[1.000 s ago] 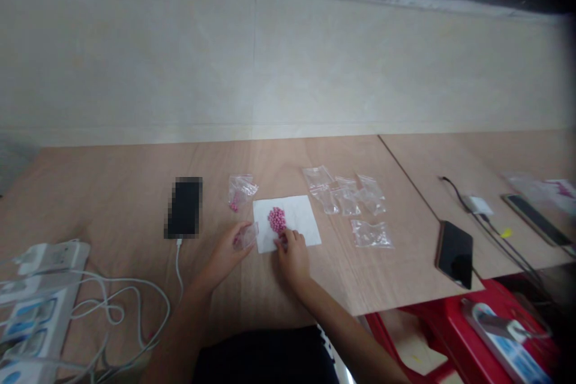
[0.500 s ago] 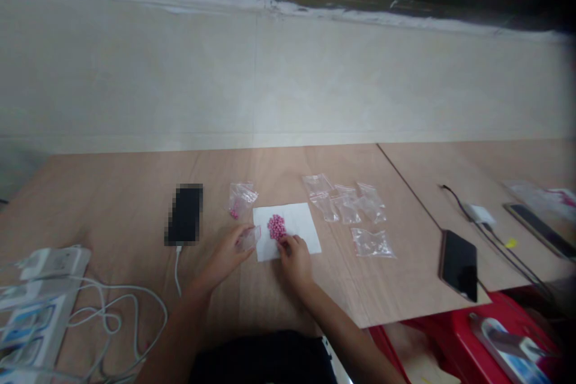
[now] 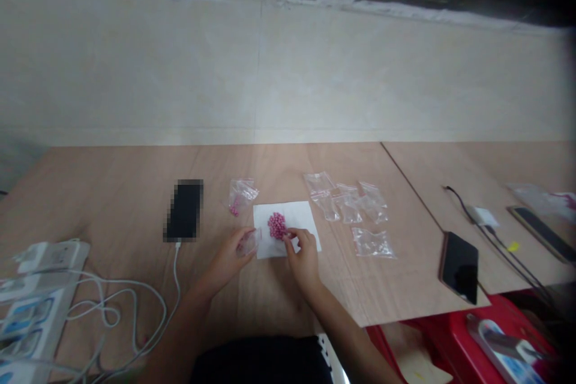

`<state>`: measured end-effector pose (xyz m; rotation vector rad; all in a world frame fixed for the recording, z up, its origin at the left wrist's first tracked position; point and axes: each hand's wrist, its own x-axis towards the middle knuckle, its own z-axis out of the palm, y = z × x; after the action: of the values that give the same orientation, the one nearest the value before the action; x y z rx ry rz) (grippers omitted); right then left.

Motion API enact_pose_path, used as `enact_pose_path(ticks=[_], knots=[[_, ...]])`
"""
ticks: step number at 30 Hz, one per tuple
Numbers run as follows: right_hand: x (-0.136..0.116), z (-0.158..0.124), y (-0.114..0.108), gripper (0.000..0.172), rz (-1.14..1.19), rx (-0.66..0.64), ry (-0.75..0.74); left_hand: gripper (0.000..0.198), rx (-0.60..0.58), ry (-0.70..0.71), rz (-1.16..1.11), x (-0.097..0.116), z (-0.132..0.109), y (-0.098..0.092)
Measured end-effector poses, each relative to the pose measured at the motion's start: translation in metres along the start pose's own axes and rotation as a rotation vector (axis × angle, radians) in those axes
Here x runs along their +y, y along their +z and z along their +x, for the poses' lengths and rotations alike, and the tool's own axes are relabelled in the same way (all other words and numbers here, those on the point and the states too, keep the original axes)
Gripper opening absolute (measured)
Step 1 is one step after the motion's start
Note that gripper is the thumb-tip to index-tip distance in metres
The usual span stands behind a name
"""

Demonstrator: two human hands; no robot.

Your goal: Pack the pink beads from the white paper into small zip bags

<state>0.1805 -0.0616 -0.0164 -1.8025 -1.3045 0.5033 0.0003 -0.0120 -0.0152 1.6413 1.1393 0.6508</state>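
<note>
- A white paper sheet [image 3: 302,215] is lying on the wooden counter [image 3: 279,168], and a cluster of pink beads [image 3: 277,225] is resting on its left half.
- The left hand [image 3: 234,249] is staying low beside the sheet's left edge; its fingers are curling around a small clear bag [image 3: 249,242], gripping it with the bag's reddish edge facing the sheet.
- The right hand [image 3: 302,249] is hovering over the sheet's near right part, thumb and forefinger bending toward each other at the cluster's lower right edge; whether they are pinching a bead, I cannot tell.
- Beyond the sheet's upper left corner, another clear bag [image 3: 245,191] is lying with a few pink beads at its lower end.
- To the sheet's right, several clear bags [image 3: 348,207] are overlapping, and a single bag [image 3: 372,243] is lying nearer the person.
- Well left of the sheet, a dark device [image 3: 184,210] is connecting to a white cable [image 3: 177,276]; well right of it, a black phone [image 3: 459,267] is lying.
</note>
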Motion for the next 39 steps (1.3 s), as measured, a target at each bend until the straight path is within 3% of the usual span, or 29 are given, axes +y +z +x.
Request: enact_pose_path(ticks=[5,11,17,23,27,32,36,39], knots=[[0.028,0.015,0.004,0.016,-0.125,-0.1,0.057,0.037,-0.013,0.011,-0.009,0.007,0.007,-0.004],[0.029,0.02,0.006,0.016,-0.1,-0.13,0.021,0.035,-0.014,0.009,0.01,0.017,0.016,-0.007],[-0.001,0.016,-0.007,0.013,0.051,-0.043,0.014,0.035,-0.028,0.015,0.047,0.014,0.013,-0.002],[-0.033,0.001,-0.001,0.012,0.117,-0.139,-0.156,0.036,-0.006,0.011,0.032,0.012,0.005,0.007],[-0.016,-0.004,0.005,0.008,-0.036,-0.072,-0.062,0.037,0.006,-0.013,0.002,0.008,0.003,0.004],[0.011,-0.005,0.02,0.012,-0.229,-0.143,-0.035,0.036,-0.002,-0.01,-0.017,0.009,0.007,-0.003],[0.012,-0.001,0.018,0.015,-0.179,-0.139,-0.035,0.035,0.001,0.009,0.003,0.015,0.011,-0.008],[-0.002,0.003,0.008,0.011,-0.031,-0.1,-0.027,0.035,-0.017,0.026,0.052,0.017,0.013,-0.009]])
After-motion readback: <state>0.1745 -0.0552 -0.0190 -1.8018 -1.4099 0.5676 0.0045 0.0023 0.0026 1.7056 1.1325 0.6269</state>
